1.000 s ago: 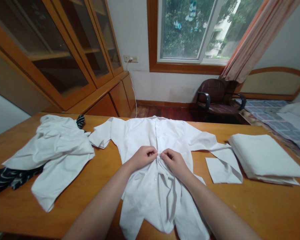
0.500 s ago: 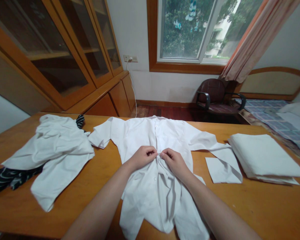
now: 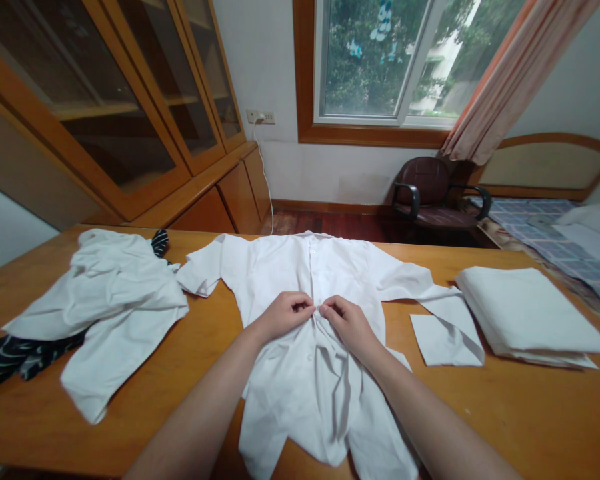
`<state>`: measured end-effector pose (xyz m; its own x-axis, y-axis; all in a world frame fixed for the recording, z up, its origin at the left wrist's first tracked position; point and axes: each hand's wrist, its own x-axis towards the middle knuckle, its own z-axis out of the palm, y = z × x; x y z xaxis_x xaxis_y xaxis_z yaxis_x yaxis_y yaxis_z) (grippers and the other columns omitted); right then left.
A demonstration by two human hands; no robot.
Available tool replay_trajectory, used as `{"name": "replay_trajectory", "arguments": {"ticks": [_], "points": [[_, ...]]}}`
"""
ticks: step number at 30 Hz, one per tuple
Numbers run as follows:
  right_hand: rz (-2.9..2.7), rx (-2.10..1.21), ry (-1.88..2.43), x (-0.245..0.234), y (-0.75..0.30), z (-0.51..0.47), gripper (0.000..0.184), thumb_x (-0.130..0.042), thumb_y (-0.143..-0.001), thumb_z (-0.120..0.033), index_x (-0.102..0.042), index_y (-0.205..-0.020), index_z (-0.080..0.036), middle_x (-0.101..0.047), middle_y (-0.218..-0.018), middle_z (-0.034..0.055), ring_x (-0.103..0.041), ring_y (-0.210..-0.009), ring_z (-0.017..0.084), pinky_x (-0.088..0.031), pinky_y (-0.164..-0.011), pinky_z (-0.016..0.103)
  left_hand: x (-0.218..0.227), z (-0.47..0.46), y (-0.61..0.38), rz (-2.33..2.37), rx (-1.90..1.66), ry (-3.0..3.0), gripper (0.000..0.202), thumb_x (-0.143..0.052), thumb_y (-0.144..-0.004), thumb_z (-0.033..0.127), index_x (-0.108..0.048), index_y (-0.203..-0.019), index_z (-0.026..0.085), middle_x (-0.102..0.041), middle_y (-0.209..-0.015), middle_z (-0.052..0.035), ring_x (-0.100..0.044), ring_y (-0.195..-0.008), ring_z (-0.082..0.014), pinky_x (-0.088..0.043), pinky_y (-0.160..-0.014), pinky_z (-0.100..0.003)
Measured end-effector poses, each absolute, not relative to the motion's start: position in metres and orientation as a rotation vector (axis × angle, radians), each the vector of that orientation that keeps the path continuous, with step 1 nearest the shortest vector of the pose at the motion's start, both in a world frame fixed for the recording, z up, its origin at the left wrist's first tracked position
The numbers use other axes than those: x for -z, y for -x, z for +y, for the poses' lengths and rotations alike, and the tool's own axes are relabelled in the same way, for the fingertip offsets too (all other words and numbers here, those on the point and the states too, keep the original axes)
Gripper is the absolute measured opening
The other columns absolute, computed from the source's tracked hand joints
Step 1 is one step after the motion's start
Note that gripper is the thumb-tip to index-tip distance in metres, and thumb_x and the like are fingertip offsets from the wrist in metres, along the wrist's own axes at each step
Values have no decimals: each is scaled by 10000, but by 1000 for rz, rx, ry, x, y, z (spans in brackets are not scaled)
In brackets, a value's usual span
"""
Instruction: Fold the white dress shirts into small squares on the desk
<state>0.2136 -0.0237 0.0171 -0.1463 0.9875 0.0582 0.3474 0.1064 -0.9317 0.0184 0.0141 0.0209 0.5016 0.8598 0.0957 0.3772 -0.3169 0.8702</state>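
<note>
A white button-up shirt (image 3: 310, 393) lies flat on the wooden table (image 3: 540, 413), front side up, collar toward the far edge and sleeves spread out. My left hand (image 3: 285, 315) and my right hand (image 3: 346, 320) meet at the shirt's button strip, about the middle of the chest. Both pinch the cloth there with fingers closed, fingertips nearly touching. The small thing between the fingertips is too small to make out.
A crumpled white garment (image 3: 110, 300) over a dark striped cloth (image 3: 15, 353) lies at the left. A folded white stack (image 3: 525, 313) rests at the right. Beyond the table are a glass-door cabinet (image 3: 125, 113), a dark armchair (image 3: 430, 193), a window and a bed.
</note>
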Motion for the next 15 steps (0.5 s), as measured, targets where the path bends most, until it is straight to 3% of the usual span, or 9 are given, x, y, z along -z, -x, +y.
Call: {"name": "replay_trajectory", "arguments": {"ticks": [15], "points": [[-1586, -1072, 1314, -15, -214, -24, 167, -613, -855, -359, -652, -838, -198, -661, -726, -6, -572, -673, 150, -413, -649, 258, -21, 14, -18, 1018, -714, -1897, 209, -606, -855, 313, -694, -757, 150, -646, -712, -2, -555, -677, -125, -408, -627, -221]]}}
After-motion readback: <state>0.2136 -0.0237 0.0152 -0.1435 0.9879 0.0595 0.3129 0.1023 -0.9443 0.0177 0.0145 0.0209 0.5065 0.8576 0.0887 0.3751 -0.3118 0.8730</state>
